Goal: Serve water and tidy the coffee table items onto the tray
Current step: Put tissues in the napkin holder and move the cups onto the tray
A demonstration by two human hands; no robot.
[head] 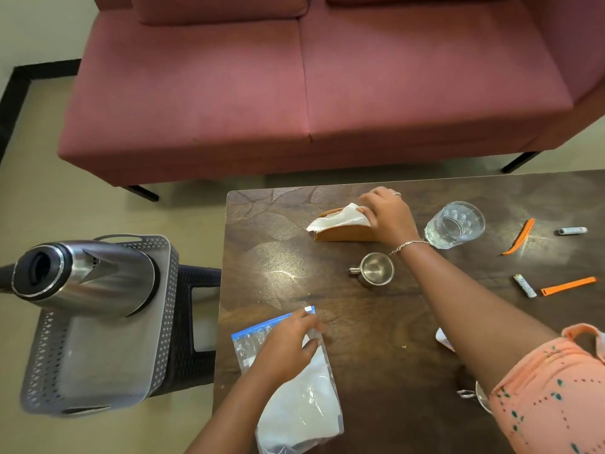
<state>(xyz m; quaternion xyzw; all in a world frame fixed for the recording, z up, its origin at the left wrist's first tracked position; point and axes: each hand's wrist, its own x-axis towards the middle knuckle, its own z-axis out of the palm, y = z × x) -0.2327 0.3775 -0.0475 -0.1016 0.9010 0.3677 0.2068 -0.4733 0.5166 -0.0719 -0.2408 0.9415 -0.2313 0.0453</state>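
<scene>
My right hand pinches white napkins that stick out of a brown wooden holder at the far side of the dark wooden coffee table. My left hand rests on a clear zip bag with a blue seal that holds white napkins, near the table's front left. A glass of water stands right of the holder. A small steel cup sits in the middle. The grey perforated tray lies on a dark stool left of the table, with a steel flask on it.
Two orange clips and two small sachets lie at the table's right. A second steel cup peeks out under my right sleeve. A pink sofa stands beyond the table.
</scene>
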